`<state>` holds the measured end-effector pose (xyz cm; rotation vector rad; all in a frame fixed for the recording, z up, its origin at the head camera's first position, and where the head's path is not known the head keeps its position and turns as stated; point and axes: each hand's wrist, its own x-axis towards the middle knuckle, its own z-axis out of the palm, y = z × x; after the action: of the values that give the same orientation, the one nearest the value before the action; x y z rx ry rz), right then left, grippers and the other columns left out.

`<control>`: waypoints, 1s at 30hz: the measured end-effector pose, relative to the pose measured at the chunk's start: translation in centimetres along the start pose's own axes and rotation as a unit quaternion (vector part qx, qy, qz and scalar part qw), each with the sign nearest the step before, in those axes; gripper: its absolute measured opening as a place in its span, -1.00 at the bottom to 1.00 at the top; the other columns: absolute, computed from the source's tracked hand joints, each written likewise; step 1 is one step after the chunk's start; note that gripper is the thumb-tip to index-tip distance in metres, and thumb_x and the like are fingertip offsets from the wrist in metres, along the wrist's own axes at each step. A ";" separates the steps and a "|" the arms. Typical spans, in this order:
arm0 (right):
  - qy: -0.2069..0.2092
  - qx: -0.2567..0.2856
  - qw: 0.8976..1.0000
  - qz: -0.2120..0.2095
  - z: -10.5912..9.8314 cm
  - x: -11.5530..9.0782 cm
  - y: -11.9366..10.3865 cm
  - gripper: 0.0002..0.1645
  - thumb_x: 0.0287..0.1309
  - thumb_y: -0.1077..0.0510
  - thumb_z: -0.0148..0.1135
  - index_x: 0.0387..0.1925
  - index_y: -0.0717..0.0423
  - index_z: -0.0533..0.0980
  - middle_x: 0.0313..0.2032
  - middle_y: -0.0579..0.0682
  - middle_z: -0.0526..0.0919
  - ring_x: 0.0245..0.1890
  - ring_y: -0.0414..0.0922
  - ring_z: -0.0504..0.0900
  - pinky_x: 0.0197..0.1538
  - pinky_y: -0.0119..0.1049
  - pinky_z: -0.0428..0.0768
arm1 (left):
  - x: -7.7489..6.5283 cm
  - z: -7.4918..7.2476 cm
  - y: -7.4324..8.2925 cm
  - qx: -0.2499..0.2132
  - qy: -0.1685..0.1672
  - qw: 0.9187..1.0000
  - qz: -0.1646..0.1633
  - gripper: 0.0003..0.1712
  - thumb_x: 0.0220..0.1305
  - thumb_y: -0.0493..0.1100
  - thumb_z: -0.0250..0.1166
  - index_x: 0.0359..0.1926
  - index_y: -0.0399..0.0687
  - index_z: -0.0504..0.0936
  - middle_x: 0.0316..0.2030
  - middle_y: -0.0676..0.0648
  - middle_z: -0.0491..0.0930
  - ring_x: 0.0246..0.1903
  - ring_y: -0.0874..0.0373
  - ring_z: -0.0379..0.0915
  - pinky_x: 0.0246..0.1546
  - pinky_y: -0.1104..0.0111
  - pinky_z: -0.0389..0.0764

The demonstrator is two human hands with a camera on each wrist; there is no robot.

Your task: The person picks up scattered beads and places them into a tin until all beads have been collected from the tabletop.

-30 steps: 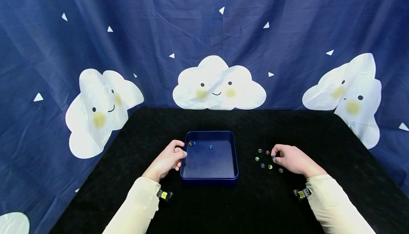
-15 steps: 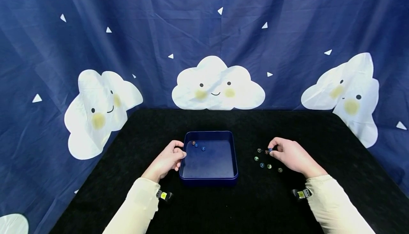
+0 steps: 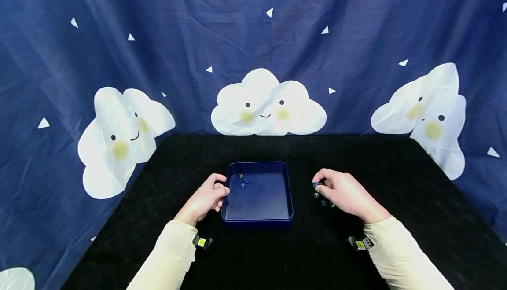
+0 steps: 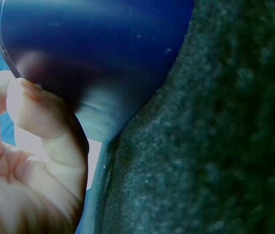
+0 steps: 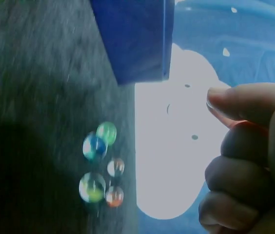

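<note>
My left hand [image 3: 203, 197] holds the left side of a dark blue tray [image 3: 257, 220], thumb and index finger at its rim. In the left wrist view the thumb [image 4: 45, 114] lies against the tray's outer wall. Raised to the tray's right, my right hand [image 3: 344, 193] pinches a blue marble [image 3: 315, 184] between thumb and index finger; the right wrist view hides that marble. Beneath this hand lie several glass marbles, among them a green one [image 5: 107, 132], a blue one [image 5: 95, 146] and an orange one [image 5: 114, 196]. My hand partly covers this group in the head view.
Inside the tray, an orange marble [image 3: 240, 176] and two blue marbles [image 3: 243, 185] sit near the far left corner. Black cloth [image 3: 190, 153] covers the table. A blue curtain [image 3: 190, 26] with white clouds hangs behind it.
The right hand has lifted the blue marble and moved left towards the tray with it. One blue marble in the tray has rolled left to the other two. The left hand stays put.
</note>
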<state>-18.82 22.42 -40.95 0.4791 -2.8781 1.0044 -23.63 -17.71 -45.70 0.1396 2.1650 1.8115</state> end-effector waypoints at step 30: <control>-0.015 -0.017 0.999 -0.049 3.9 2.7 -3.9 -0.74 0.20 0.01 0.39 -0.07 -0.14 0.59 -0.67 -0.27 0.33 -0.73 -0.30 0.30 -0.52 -0.33 0.38 | 0.1 -0.1 0.0 -0.021 -0.006 1.000 0.004 -0.43 0.25 -0.34 0.18 0.25 -0.28 0.22 -0.37 -0.09 0.43 -0.64 0.19 0.30 -0.68 0.45 0.43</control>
<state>-20.04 16.43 -41.28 0.6297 -2.8601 0.9413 -23.72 -17.76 -45.71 0.1493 2.1209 1.8545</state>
